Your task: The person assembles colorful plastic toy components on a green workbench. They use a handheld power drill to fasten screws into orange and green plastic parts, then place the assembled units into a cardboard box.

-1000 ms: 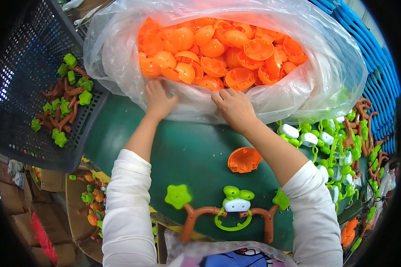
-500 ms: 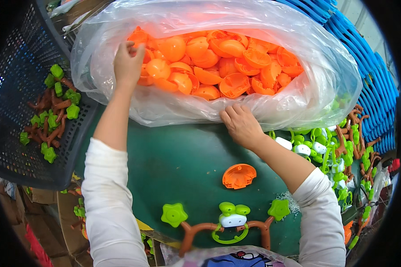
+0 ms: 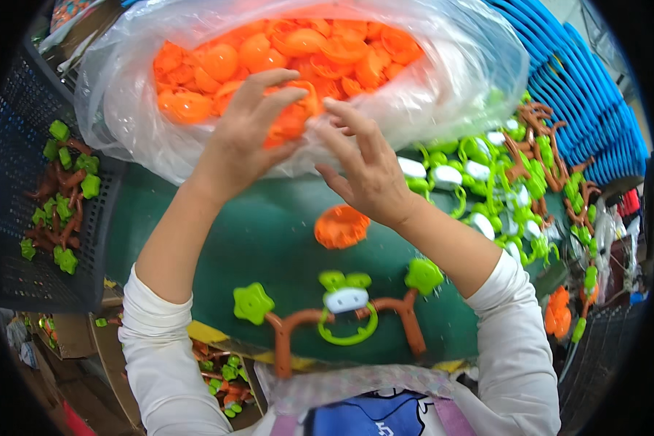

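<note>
My left hand (image 3: 243, 134), over the near edge of the clear plastic bag (image 3: 116, 131), is closed around an orange plastic half-shell (image 3: 291, 120). Facing it, my right hand (image 3: 367, 160) has its fingers apart; the index fingertip comes close to the shell, but whether it touches is unclear. Many orange shells (image 3: 221, 62) fill the bag behind. A single orange half-shell (image 3: 341, 227) lies on the green table, hollow side up. Closer to me are two brown branch-shaped pieces (image 3: 407, 320) with green star ends, and between them a green-and-white piece (image 3: 346, 300) with a ring.
A dark perforated basket (image 3: 87, 280) on the left holds brown-and-green branch pieces. Green-and-white parts (image 3: 479, 174) are heaped at the right of the table, with stacked blue plastic pieces (image 3: 588, 102) behind them. Cardboard boxes (image 3: 65, 334) stand below the table's left edge.
My left hand has come from the bag's left side toward the middle, bringing out an orange half-shell. My right hand has let go of the bag's edge and lifted beside it. The view has shifted.
</note>
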